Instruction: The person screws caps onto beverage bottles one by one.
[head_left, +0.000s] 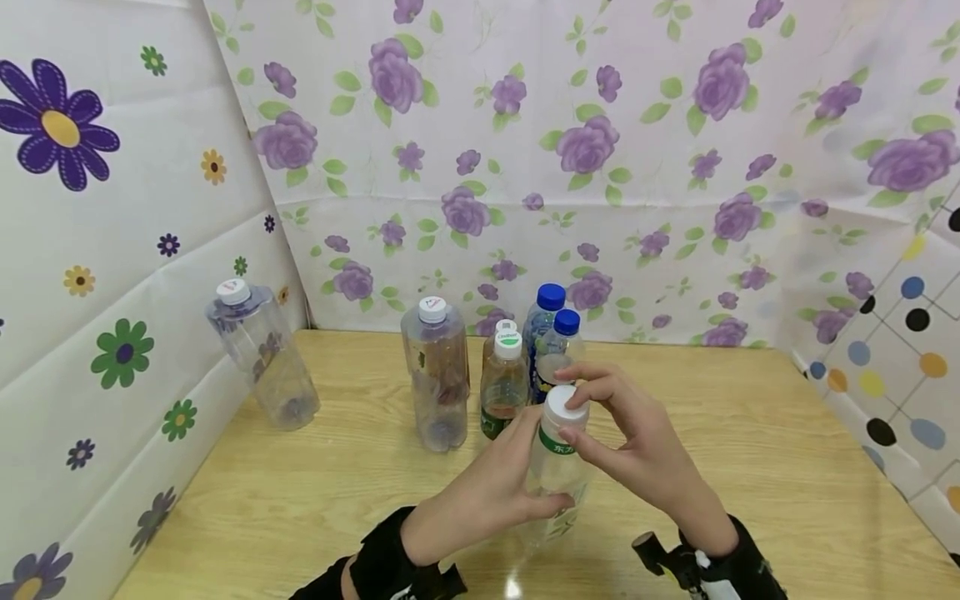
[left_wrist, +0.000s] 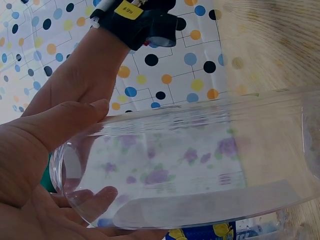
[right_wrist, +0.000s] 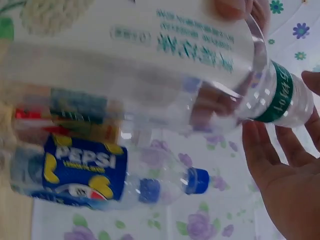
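Note:
A clear plastic bottle (head_left: 551, 471) with a white cap (head_left: 564, 402) and a green neck band stands slightly tilted between both hands. Its transparent body spans the left wrist view, and white label with green print shows in the right wrist view. My left hand (head_left: 487, 483) grips the bottle around its upper body, thumb across the near side. At the top, my right hand (head_left: 641, 442) has thumb and fingers around the cap, one fingertip on its upper face. Just behind stands a Pepsi bottle (right_wrist: 85, 170) with a blue cap.
Another blue-capped bottle (head_left: 542, 321) and small white-capped bottles (head_left: 504, 387) cluster behind the hands. Two tall clear bottles stand farther left, one mid-table (head_left: 437, 383) and one near the left wall (head_left: 266, 358). Floral sheets (head_left: 480, 167) enclose the wooden table (head_left: 720, 417).

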